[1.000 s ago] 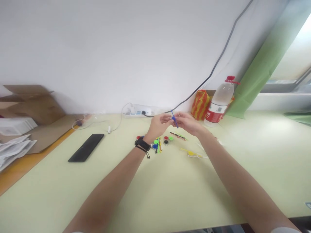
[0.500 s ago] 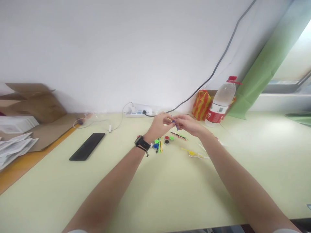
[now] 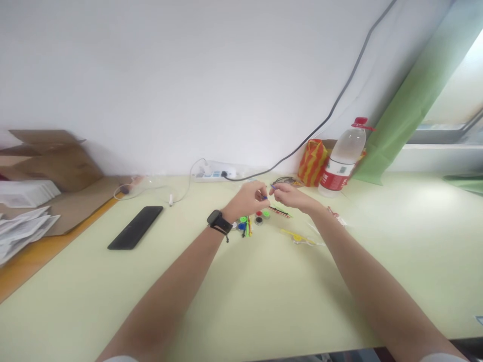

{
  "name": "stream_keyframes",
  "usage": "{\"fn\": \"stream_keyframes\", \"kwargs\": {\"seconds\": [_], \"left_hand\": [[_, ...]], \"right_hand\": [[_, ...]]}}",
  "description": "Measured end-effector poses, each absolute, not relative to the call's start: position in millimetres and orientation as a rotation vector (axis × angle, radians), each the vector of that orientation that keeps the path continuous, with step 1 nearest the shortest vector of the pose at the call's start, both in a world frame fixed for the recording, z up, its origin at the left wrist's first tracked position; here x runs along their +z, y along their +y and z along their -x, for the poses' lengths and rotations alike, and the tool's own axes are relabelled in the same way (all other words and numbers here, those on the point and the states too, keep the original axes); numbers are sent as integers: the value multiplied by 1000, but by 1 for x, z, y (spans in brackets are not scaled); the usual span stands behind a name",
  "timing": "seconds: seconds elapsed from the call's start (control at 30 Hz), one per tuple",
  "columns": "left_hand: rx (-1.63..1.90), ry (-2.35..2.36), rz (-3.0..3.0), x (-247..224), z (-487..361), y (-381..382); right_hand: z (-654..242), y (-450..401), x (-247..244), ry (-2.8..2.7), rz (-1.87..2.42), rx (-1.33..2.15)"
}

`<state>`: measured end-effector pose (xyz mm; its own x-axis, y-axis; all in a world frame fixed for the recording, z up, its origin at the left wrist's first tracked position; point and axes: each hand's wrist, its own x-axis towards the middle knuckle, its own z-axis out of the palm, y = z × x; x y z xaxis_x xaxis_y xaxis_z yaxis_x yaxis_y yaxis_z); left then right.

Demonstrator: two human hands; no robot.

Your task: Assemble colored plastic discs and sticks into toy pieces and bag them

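Note:
My left hand point(image 3: 247, 198), with a black watch point(image 3: 216, 218) on its wrist, pinches a small blue piece point(image 3: 264, 198). Just to the right, my right hand point(image 3: 289, 195) has its fingers closed on a thin blue plastic stick point(image 3: 273, 186). A narrow gap separates the two hands. On the table below them lie several small round discs, among them a black disc point(image 3: 258, 220) and a green disc point(image 3: 266, 214). Thin coloured sticks point(image 3: 248, 229) lie bunched beside the discs. A yellow disc with a stick point(image 3: 298, 238) rests under my right forearm.
Left of my arms lies a black phone point(image 3: 136, 228). A power strip point(image 3: 213, 172) with cables runs along the wall. At the back right stand a large water bottle point(image 3: 341, 161) and a red-yellow bag point(image 3: 313, 163). A cardboard box point(image 3: 56, 156) sits at far left.
My hands, which met around the blue pieces, have drawn slightly apart. Each now holds a separate blue part, and dark cords behind my right hand have come into view.

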<state>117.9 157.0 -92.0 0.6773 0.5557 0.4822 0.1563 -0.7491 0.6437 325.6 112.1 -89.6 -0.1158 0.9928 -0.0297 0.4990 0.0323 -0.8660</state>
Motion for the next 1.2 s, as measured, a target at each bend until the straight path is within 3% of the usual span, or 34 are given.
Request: {"fn": "stream_keyframes", "kwargs": {"seconds": [0.33,0.67,1.2], "left_hand": [[250,431,-2434,-105,-125,150],[397,491,-2554,-113,-116,164],[325,495,-2534,-121,-102,182]], "right_hand": [[-345,113,-94,-2114,1833,779],[-341,90,-72,-2454,2081,1363],[-343,86,-56,-2083,1726,1195]]}}
